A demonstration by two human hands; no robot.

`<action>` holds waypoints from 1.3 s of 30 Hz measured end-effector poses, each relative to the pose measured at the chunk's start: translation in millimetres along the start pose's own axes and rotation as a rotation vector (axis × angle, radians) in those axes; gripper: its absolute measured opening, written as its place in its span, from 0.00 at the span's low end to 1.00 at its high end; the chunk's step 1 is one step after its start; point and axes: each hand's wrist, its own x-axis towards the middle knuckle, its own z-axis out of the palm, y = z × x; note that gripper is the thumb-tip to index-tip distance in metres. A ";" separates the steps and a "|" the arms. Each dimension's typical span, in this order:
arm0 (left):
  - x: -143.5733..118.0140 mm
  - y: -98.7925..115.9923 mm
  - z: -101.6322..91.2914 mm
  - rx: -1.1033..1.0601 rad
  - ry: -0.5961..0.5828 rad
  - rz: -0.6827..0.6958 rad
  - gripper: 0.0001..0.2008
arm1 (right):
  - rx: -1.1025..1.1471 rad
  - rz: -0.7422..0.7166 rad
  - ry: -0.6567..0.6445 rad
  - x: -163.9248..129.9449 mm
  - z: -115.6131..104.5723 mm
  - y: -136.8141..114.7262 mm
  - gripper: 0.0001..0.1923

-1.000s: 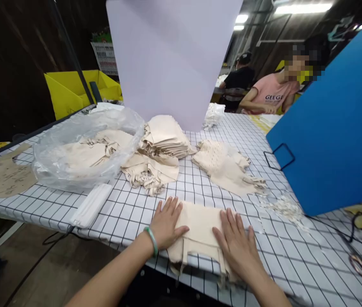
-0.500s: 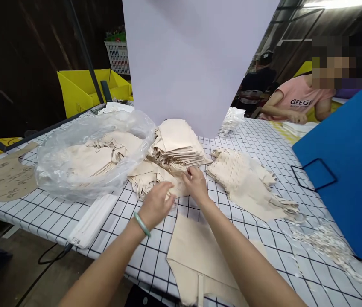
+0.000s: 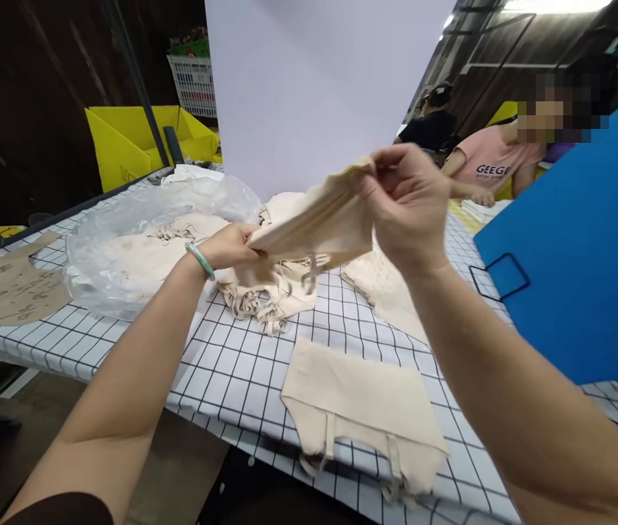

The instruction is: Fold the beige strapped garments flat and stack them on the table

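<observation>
A beige fabric piece with thin straps, apparently a camisole top (image 3: 323, 219), is stretched in the air between my hands. My left hand (image 3: 232, 248), with a green bangle at the wrist, pinches its left end. The opposite upper corner is gripped between the thumb and fingers of my right hand (image 3: 410, 204), which is raised higher. Below it lie bunched beige pieces (image 3: 246, 299), and the stack behind is mostly hidden. Flat on the near part of the table rests another beige strappy top (image 3: 364, 394), its straps towards me.
A clear plastic bag (image 3: 84, 270) with beige pieces lies left, beside brown paper with writing (image 3: 14, 292). More beige fabric (image 3: 390, 299) is partly behind my right arm. A white panel (image 3: 314, 87) stands behind, a blue board (image 3: 576, 255) at right. A person in pink (image 3: 498, 160) sits beyond.
Both hands have come up from the pile, lifting a beige top off it. My right hand rose up and right, my left hand up and left, spreading the fabric.
</observation>
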 end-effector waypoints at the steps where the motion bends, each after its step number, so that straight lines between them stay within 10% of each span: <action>1: -7.7 7.6 1.8 -0.021 -0.001 0.018 0.15 | -0.008 0.021 0.033 -0.8 -13.6 -9.3 0.08; 8: -49.1 68.1 31.4 -0.301 -0.146 0.106 0.20 | -0.171 0.064 0.150 -38.2 -107.8 -64.0 0.12; 14: -104.1 70.3 77.0 -0.581 -0.330 0.022 0.18 | -0.243 0.355 0.262 -127.0 -151.8 -111.8 0.06; 21: -116.1 29.8 127.6 -0.767 -0.308 -0.135 0.18 | 0.001 1.016 0.363 -245.1 -150.8 -63.8 0.20; 26: -83.7 -14.9 177.7 -0.576 -0.094 -0.366 0.19 | -0.222 1.199 0.167 -294.4 -133.5 -4.3 0.22; 39: -60.4 -19.7 175.4 -0.396 -0.048 -0.278 0.26 | -0.359 1.222 0.140 -286.8 -134.1 -6.3 0.22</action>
